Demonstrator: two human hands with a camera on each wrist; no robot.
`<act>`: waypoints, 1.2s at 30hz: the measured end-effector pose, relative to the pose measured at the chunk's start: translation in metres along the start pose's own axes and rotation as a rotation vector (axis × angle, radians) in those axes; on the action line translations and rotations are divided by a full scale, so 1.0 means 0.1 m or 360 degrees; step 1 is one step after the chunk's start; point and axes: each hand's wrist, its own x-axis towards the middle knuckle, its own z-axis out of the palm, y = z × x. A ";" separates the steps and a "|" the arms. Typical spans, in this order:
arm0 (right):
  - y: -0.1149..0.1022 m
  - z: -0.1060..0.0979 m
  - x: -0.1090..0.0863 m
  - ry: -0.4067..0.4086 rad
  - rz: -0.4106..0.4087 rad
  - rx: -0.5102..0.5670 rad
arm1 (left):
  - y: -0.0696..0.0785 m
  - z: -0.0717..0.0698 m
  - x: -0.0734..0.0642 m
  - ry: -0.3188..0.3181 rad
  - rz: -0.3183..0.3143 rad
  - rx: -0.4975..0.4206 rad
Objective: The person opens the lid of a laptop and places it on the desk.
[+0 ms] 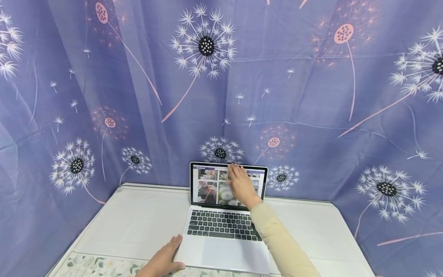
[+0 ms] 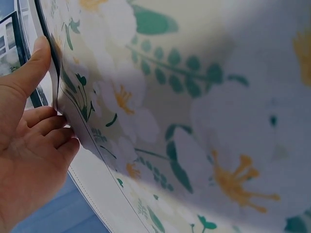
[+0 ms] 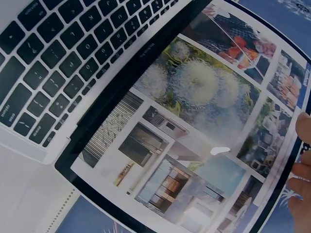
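Note:
An unfolded laptop (image 1: 226,250) with a silver body and black keys sits on the table, its lit screen (image 1: 207,192) tilted up and showing a page of pictures. My right hand (image 1: 240,184) reaches across the screen and grips its top edge. In the right wrist view the fingertips (image 3: 301,187) lie at that edge, partly cut off by the frame. My left hand (image 1: 164,256) holds the laptop's front left corner. In the left wrist view its thumb (image 2: 36,65) lies along the front edge and the fingers (image 2: 53,126) bend in beside the corner.
A white table (image 1: 149,215) carries the laptop, with a floral-patterned cloth (image 1: 100,265) along its near side. Behind and on both sides hangs a purple curtain (image 1: 283,96) with dandelion prints, close to the back of the screen.

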 end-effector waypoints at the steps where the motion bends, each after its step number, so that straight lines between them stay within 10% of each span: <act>1: 0.00 -0.01 0.00 -0.0040 0.0015 0.0009 | 0.01 0.00 0.00 -0.0001 -0.0001 -0.0001; 10: 0.07 -0.08 0.01 -0.0267 0.0102 0.0010 | 0.03 0.01 0.04 -0.0039 -0.0077 0.0024; 36: 0.17 -0.32 -0.23 -0.0319 -0.0098 0.0194 | 0.04 -0.02 0.06 -0.0073 -0.0007 -0.0019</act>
